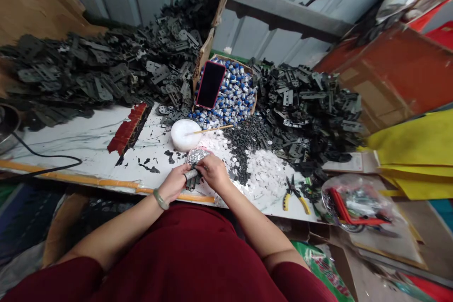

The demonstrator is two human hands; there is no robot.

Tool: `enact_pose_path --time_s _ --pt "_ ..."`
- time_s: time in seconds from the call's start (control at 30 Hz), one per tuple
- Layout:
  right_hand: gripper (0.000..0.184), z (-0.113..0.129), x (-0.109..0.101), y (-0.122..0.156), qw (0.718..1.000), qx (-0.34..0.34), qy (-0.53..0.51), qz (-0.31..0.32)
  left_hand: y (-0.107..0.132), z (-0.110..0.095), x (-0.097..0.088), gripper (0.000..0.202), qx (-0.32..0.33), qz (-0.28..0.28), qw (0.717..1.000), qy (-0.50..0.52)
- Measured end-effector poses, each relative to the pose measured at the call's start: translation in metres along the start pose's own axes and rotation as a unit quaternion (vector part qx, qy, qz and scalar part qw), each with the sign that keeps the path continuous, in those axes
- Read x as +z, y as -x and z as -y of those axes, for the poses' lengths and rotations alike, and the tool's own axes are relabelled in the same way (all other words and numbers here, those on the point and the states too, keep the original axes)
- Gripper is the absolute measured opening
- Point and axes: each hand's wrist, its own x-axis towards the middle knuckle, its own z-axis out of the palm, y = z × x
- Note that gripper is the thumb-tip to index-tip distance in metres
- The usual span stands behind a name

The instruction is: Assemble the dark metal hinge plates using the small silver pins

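My left hand (pixel 176 182) is closed around a small dark grey part (pixel 191 176) at the near edge of the white table (pixel 88 144). Right against it, my right hand (pixel 213 170) pinches the same part from the right with its fingers together. A crumpled piece of silver foil (pixel 197 155) lies just beyond both hands. A round white tub (pixel 185 134) with a thin wooden stick (pixel 211 129) resting across it stands behind the foil.
Heaps of dark metal parts (pixel 95 71) cover the back left and the back right (pixel 307 104). A box of blue-and-white pieces (pixel 237 96) holds a phone (pixel 211 84). Small black bits (pixel 244 144) and white bits (pixel 265 172) lie right of my hands, then yellow-handled pliers (pixel 293 193). A red brush (pixel 129 128) lies left.
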Motion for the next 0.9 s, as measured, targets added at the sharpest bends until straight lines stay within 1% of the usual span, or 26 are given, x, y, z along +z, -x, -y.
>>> enact_pose_path --time_s 0.1,0.23,0.33,0.4,0.47,0.57,0.6,0.67,0.73,0.9 --pt "0.009 0.000 0.004 0.001 1.000 0.017 -0.005 0.006 0.003 -0.002 0.000 0.026 0.003 0.001 1.000 0.011" --pt "0.005 0.001 0.007 0.003 0.998 0.049 -0.027 0.017 0.004 0.000 -0.003 0.026 0.001 0.011 1.000 -0.010" --pt "0.005 -0.006 0.004 0.001 0.995 0.088 -0.044 0.013 0.002 0.002 -0.008 0.028 0.009 -0.005 1.000 -0.018" --pt "0.010 -0.012 0.001 -0.003 0.993 0.116 -0.014 0.010 0.000 0.002 -0.011 0.029 0.013 -0.017 1.000 -0.022" --pt "0.014 -0.019 -0.001 -0.008 0.992 0.105 0.051 0.040 -0.001 0.001 -0.013 0.030 0.013 -0.022 0.999 -0.025" --pt "0.017 -0.023 0.000 -0.012 0.982 0.036 0.136 0.124 -0.002 0.001 -0.016 0.031 0.013 -0.023 0.999 -0.021" --pt "0.017 -0.024 0.001 -0.012 0.979 0.019 0.149 0.140 -0.002 0.001 -0.016 0.031 0.013 -0.023 0.999 -0.018" --pt "0.017 -0.023 0.003 -0.011 0.977 0.008 0.156 0.147 -0.002 0.001 -0.016 0.031 0.016 -0.024 0.999 -0.014" --pt "0.015 -0.022 0.003 -0.009 0.980 0.023 0.145 0.138 -0.003 0.001 -0.015 0.031 0.019 -0.023 0.999 -0.015" --pt "0.010 -0.019 -0.004 -0.005 0.983 0.093 0.096 0.123 -0.005 0.001 -0.012 0.034 0.018 -0.022 0.999 -0.023"
